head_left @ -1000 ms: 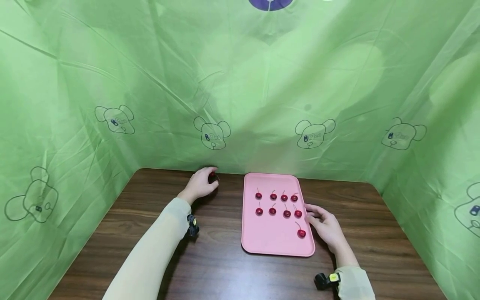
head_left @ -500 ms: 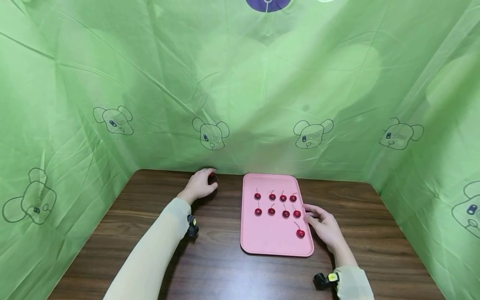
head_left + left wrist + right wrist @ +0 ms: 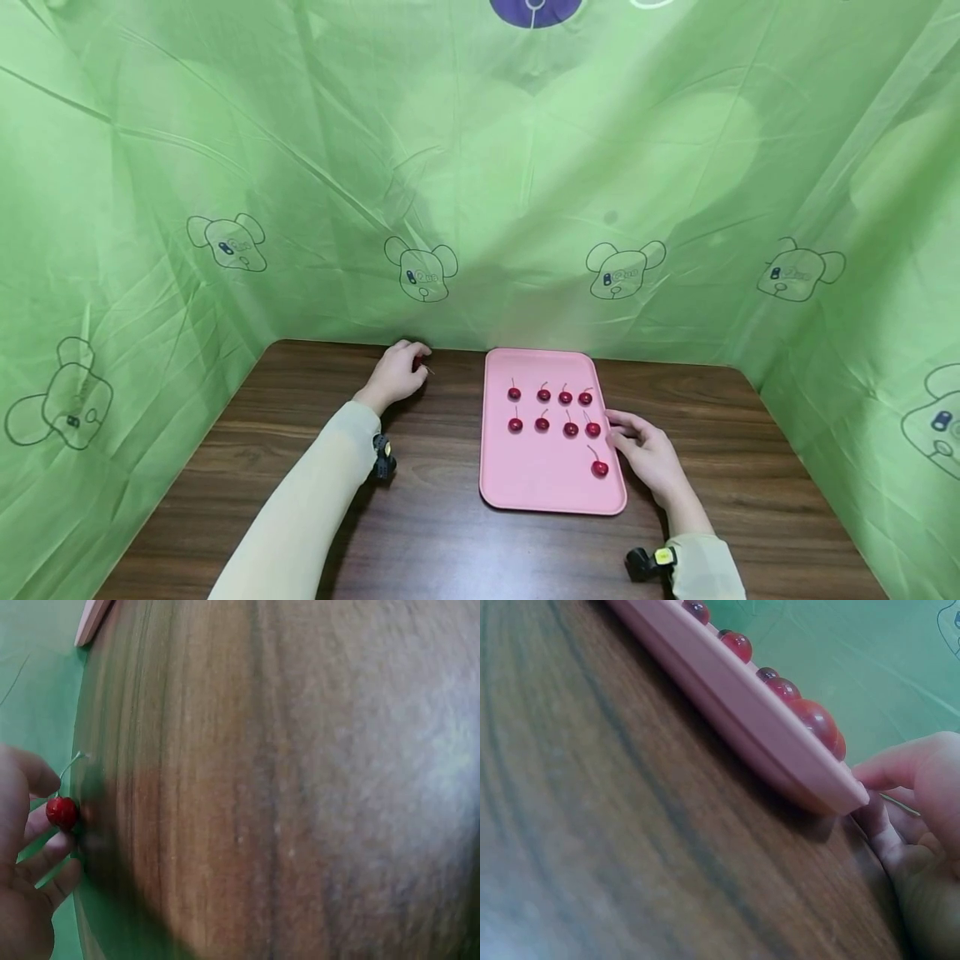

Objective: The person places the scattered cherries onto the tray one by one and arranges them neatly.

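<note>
L hand [image 3: 397, 377] mostly hides cherry [image 3: 416, 364]; wrist views blurred.

In my left wrist view, my left hand [image 3: 22, 862] pinches a small red cherry [image 3: 61, 812] between its fingertips, the thin stem pointing up. It sits at the edge of the brown wooden table [image 3: 285, 787], with green cloth [image 3: 37, 682] behind.

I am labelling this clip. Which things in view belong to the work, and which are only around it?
In the work:
- left hand pinching a cherry
- pink tray with nine cherries
- right hand touching the tray's edge

Only around:
- wooden table
- green cloth backdrop
</note>
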Motion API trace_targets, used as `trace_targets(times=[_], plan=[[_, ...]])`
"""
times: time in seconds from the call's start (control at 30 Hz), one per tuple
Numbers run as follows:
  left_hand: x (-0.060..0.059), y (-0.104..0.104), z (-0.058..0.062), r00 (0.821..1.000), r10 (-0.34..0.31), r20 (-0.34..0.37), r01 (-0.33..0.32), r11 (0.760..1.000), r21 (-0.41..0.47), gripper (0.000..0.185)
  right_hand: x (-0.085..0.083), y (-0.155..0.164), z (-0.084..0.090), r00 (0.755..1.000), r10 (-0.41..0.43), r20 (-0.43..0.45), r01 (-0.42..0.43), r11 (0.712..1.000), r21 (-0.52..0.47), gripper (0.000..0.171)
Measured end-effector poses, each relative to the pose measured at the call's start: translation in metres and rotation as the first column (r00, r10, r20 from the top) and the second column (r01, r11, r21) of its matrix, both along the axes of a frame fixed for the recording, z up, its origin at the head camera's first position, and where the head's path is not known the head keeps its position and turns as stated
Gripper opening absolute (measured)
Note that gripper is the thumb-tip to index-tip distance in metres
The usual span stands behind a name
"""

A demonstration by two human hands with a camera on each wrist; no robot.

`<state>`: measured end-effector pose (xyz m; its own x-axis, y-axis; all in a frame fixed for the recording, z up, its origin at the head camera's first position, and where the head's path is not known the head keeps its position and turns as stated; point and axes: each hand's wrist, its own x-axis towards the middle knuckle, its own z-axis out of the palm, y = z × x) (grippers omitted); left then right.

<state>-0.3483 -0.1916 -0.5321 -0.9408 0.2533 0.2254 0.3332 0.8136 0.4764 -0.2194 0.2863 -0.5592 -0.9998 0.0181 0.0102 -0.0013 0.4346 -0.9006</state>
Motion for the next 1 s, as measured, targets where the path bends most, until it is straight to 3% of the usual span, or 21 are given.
trace_targets(times=[0.23,0.7,1.0], plan=[[0.002,0.000,-0.001,0.999,-0.029,-0.037,0.030,1.000,0.007,0.035,0.002,-0.003,0.004,1.000,-0.011,-0.001,0.011,1.000,0.001,0.041],[0.016,0.000,-0.006,1.000,-0.007,0.006,0.007,0.999,0.033,0.029,0.006,-0.008,0.004,0.998,-0.039,0.040,0.040,0.999,-0.020,0.040],[0.025,0.009,-0.008,0.996,0.079,0.043,-0.085,0.987,0.136,0.021,0.006,-0.007,0.007,0.999,-0.034,0.027,0.034,0.999,-0.022,0.039]])
